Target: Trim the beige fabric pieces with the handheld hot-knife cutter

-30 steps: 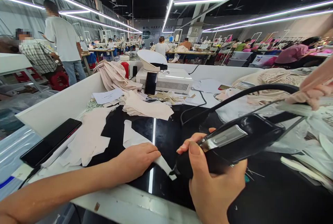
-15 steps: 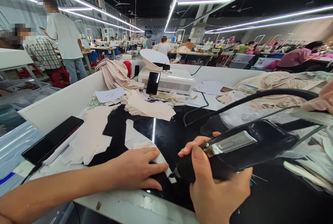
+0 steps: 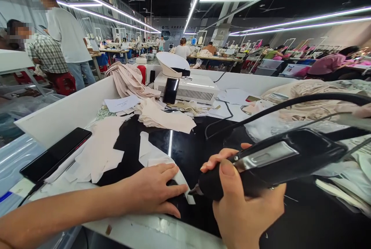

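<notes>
My right hand is wrapped round a black corded hand tool with a metal plate on top; its tip points left and touches the edge of a pale fabric strip lying on the glossy black tabletop. My left hand lies flat on that strip, fingers spread, pressing it down just left of the tool's tip. The tool's black cord arches up and away to the right.
A black phone lies at the left edge beside pale cut fabric pieces. Behind stand a white machine and heaps of beige fabric. Lace and plastic bags pile up at the right. Other people work at distant tables.
My left hand has slid a little to the right along the strip and spread its fingers. The tool's tip has stayed at the strip's edge. Another person's hand at the right has left view.
</notes>
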### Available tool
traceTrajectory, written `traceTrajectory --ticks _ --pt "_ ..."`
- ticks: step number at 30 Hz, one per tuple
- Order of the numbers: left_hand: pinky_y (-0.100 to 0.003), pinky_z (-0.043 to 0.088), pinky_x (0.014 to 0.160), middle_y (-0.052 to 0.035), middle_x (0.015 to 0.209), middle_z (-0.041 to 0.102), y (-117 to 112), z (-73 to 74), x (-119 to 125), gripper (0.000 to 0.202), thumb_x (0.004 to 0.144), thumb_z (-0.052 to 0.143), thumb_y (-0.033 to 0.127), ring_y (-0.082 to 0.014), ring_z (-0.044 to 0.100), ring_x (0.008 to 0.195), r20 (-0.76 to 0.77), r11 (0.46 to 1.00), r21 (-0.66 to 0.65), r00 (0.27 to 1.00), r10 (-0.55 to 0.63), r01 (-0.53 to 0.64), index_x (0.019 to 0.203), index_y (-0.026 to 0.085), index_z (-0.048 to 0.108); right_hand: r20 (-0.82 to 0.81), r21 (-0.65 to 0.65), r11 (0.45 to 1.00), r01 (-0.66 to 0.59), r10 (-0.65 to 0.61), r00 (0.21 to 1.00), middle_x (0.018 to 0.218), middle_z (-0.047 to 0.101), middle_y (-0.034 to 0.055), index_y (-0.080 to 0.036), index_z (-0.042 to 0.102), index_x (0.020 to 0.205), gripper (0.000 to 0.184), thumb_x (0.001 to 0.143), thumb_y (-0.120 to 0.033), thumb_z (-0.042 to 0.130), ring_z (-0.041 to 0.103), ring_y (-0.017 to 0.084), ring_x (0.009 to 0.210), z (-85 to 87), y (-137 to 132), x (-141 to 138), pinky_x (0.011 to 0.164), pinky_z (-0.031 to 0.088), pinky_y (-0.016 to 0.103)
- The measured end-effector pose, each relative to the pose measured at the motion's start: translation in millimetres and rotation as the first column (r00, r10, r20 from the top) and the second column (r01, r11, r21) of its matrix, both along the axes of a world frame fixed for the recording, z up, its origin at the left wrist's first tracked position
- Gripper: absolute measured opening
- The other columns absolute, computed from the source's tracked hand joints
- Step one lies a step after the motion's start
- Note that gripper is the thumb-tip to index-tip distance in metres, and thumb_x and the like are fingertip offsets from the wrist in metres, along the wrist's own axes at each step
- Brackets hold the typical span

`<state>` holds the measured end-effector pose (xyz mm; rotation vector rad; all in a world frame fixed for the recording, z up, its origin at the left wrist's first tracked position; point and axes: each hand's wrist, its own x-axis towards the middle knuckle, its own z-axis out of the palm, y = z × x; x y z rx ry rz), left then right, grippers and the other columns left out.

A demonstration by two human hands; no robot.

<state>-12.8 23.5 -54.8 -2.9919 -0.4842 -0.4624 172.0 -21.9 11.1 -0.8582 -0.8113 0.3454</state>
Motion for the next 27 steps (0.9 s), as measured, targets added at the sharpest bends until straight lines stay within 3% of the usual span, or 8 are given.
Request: traceTrajectory --ticks 4,9,14,21,27 --pt "-0.049 0.067 0.110 -0.0227 0.136 0.074 -1 -1.2 -1 0.070 0.114 0.054 0.076 -0.0396 0.076 0.131 0.028 1.000 -0.005 1.000 -0.007 0.007 0.150 0.018 0.069 -0.003 0.059 0.998 0.036 -0.036 0.999 0.080 0.075 -0.0064 -0.025 0.067 0.116 0.054 0.082 -0.043 0.105 0.068 0.016 0.055 5.4 15 4 0.054 0.062 0.032" --pt "-0.050 0.066 0.113 -0.0228 0.136 0.074 0 -1.7 -2 0.068 0.112 0.058 0.075 -0.0398 0.077 0.132 0.087 1.000 -0.016 0.996 -0.015 0.017 0.147 0.018 0.070 -0.001 0.075 0.996 -0.050 0.051 0.999 0.080 0.076 -0.0064 -0.025 0.069 0.116 0.050 0.085 -0.042 0.103 0.068 0.015 0.055 1.2 28 5 0.054 0.063 0.031" --pt "-0.051 0.067 0.112 -0.0247 0.136 0.075 0 -1.1 -2 0.068 0.113 0.055 0.075 -0.0405 0.078 0.129 0.125 1.000 -0.009 0.992 -0.024 0.025 0.146 0.018 0.071 -0.001 0.065 0.995 -0.080 0.081 0.997 0.082 0.077 -0.0059 -0.025 0.069 0.119 0.050 0.087 -0.042 0.103 0.069 0.015 0.057 -4.6 30 3 0.056 0.064 0.030" --pt "-0.051 0.067 0.111 -0.0253 0.140 0.073 0 -2.0 -3 0.069 0.113 0.054 0.075 -0.0398 0.078 0.130 0.122 0.999 -0.032 0.992 -0.014 0.018 0.149 0.019 0.071 0.071 0.054 0.997 -0.055 0.051 0.996 0.081 0.077 -0.0055 -0.026 0.066 0.106 0.036 0.091 -0.039 0.097 0.068 0.015 0.057 -7.8 29 3 0.055 0.063 0.030" --pt "-0.051 0.065 0.116 -0.0240 0.143 0.072 2 -3.5 -4 0.068 0.111 0.061 0.075 -0.0400 0.073 0.138 0.076 0.996 -0.092 0.997 -0.012 0.019 0.149 0.019 0.072 0.023 0.043 0.997 -0.061 0.060 0.998 0.081 0.076 -0.0074 -0.026 0.065 0.104 0.038 0.090 -0.039 0.097 0.068 0.015 0.058 -6.0 35 2 0.057 0.063 0.030"
